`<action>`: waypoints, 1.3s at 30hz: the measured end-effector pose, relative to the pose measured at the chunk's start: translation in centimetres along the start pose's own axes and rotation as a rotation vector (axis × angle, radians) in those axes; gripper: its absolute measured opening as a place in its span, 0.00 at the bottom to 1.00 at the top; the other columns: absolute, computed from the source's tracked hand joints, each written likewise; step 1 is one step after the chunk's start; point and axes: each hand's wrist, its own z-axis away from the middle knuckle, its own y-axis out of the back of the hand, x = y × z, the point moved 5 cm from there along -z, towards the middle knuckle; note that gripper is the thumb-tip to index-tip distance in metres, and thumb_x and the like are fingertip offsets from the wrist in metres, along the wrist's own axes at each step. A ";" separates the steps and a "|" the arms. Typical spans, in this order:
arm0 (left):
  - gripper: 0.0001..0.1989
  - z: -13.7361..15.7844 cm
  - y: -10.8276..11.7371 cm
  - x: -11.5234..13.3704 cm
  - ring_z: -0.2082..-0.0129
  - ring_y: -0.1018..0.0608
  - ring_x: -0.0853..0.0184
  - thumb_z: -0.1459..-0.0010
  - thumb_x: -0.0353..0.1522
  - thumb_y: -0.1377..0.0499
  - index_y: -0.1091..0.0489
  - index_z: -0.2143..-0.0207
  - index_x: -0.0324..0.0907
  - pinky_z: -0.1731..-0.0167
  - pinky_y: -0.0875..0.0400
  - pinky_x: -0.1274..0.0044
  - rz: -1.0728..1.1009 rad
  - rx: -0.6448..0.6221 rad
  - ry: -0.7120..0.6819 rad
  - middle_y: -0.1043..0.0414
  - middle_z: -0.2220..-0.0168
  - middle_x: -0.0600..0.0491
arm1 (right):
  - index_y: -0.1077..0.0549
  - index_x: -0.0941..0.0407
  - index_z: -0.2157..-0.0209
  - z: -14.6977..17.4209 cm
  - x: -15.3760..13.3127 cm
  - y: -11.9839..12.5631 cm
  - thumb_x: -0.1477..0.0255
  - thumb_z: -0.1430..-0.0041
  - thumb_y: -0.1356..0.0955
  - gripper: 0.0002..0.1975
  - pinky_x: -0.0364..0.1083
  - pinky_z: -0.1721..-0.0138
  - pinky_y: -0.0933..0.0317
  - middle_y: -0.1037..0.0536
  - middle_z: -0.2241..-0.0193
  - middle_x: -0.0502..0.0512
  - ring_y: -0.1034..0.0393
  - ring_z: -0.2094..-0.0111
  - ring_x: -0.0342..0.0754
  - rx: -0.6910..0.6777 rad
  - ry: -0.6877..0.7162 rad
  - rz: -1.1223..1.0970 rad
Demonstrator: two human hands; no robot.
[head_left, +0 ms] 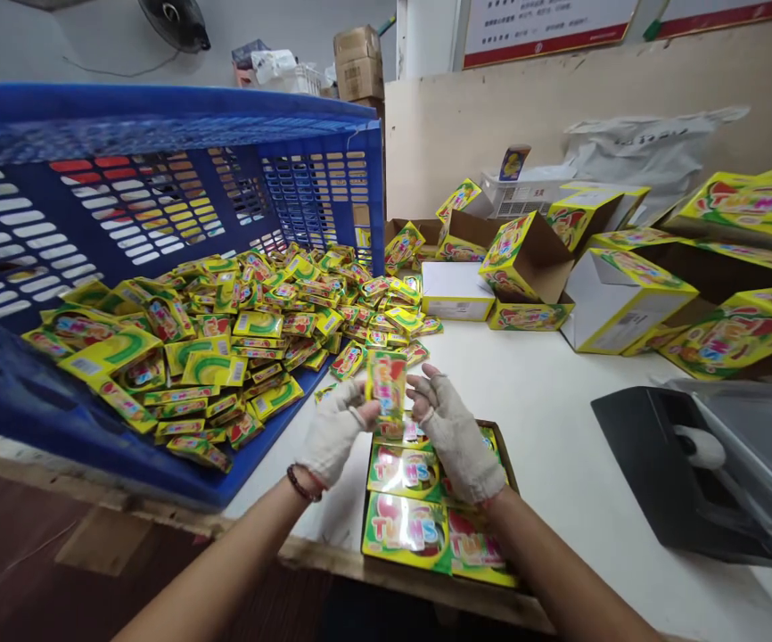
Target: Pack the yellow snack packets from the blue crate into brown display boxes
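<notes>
A small yellow-and-green candy box [388,385] with colourful lettering stands upright in my left hand [334,434], its fingers and thumb closed on the left side. My right hand [456,439] is just right of that box, fingers apart and slightly bent; whether a fingertip touches it I cannot tell. Both hands wear white fingerless gloves. Below them, at the table's front edge, sits an open display carton [507,461] with several larger-looking TWINS-type candy packs [403,530] laid flat in rows. My right hand and forearm hide part of it.
At left, a blue plastic crate [376,187] lies tipped, with a heap of small candy boxes [258,325] spilling onto the white table [533,383]. Several open display cartons [633,299] stand at the back right. A black tape dispenser-like object [646,464] is at right.
</notes>
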 end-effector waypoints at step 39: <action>0.28 1.6 3.7 -0.8 0.57 0.25 0.62 0.48 0.45 0.38 0.38 0.48 0.41 0.56 0.29 0.70 -0.264 0.035 -0.103 0.28 0.54 0.49 | 0.29 0.57 0.64 8.2 1.0 4.0 0.76 0.38 0.42 0.11 0.50 0.63 0.37 0.24 0.68 0.60 0.30 0.66 0.52 -0.089 0.275 0.945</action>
